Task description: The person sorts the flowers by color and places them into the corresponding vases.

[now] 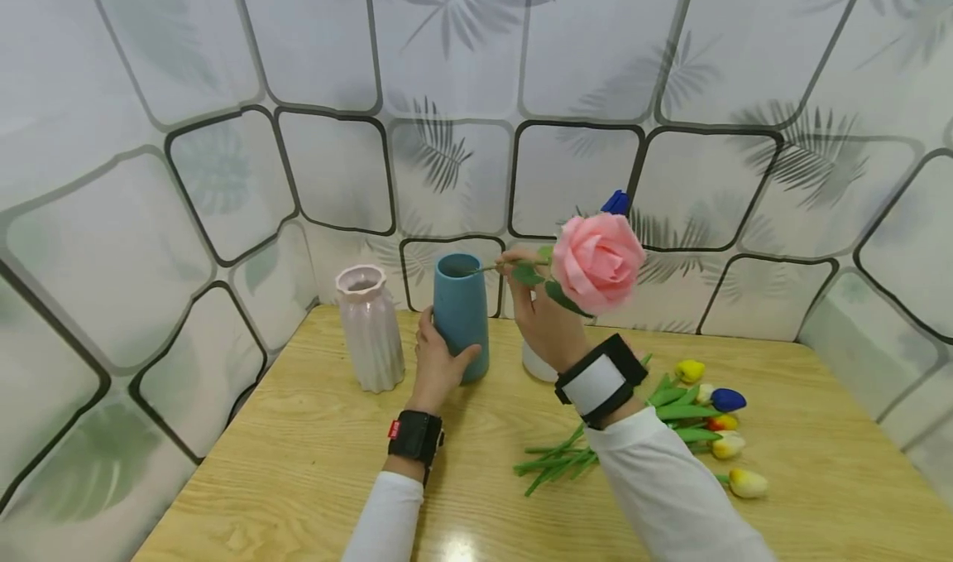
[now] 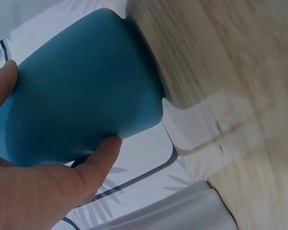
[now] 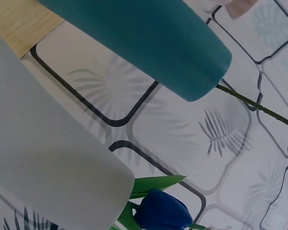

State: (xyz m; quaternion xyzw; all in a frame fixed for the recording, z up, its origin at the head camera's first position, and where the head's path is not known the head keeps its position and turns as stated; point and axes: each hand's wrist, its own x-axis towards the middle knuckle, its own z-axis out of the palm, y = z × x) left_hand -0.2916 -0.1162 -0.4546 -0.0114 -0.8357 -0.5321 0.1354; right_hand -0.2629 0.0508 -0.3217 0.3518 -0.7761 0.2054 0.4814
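A tall teal vase [image 1: 463,318] stands upright on the table, and my left hand [image 1: 439,370] grips its lower body. In the left wrist view, the fingers and thumb lie against opposite sides of the vase [image 2: 81,91]. My right hand [image 1: 549,318] pinches the thin green stem [image 3: 259,106] of an artificial pink rose [image 1: 599,262]. The stem is tilted nearly level, its lower end at the teal vase's mouth and the bloom out to the right. Only a fingertip of the right hand shows in the right wrist view.
A pearly pink ribbed vase [image 1: 372,338] is left of the teal one. Partly hidden behind my right arm, a white vase [image 3: 53,143] holds a blue tulip [image 3: 163,211]. Several loose tulips [image 1: 688,413] lie at the right. Patterned cloth [image 1: 454,165] hangs behind the table.
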